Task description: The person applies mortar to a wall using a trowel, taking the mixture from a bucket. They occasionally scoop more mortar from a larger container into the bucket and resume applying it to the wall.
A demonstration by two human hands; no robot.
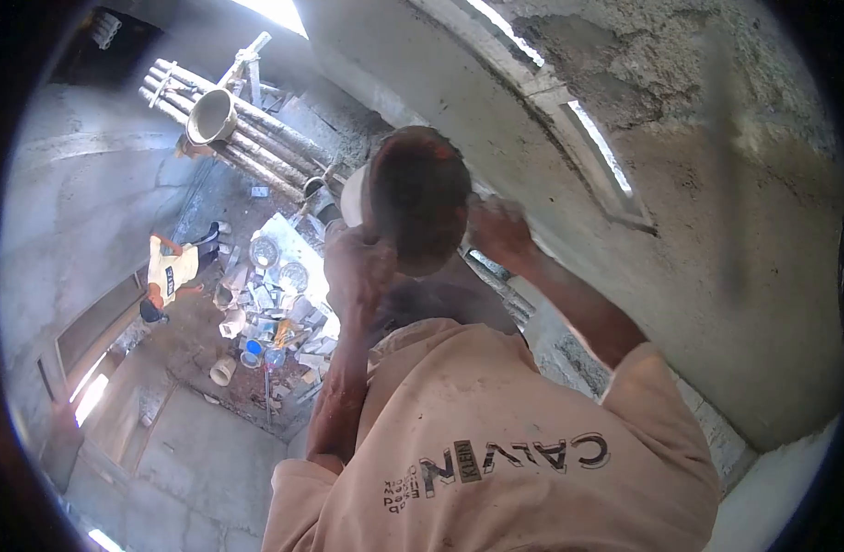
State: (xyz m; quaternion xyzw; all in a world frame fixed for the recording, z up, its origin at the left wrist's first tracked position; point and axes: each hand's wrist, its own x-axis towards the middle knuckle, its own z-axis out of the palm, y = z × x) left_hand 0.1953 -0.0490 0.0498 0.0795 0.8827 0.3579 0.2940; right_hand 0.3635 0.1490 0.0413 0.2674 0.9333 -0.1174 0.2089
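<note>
Pan (417,207) beside rough plastered wall (716,230)

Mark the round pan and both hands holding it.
round pan (420,207): head view, dark middle.
left hand (358,267): head view, back of the hand.
right hand (497,232): head view, back of the hand.

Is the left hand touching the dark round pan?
Touching. The head view shows the left hand gripping the dark round pan at its edge, no gap.
</note>
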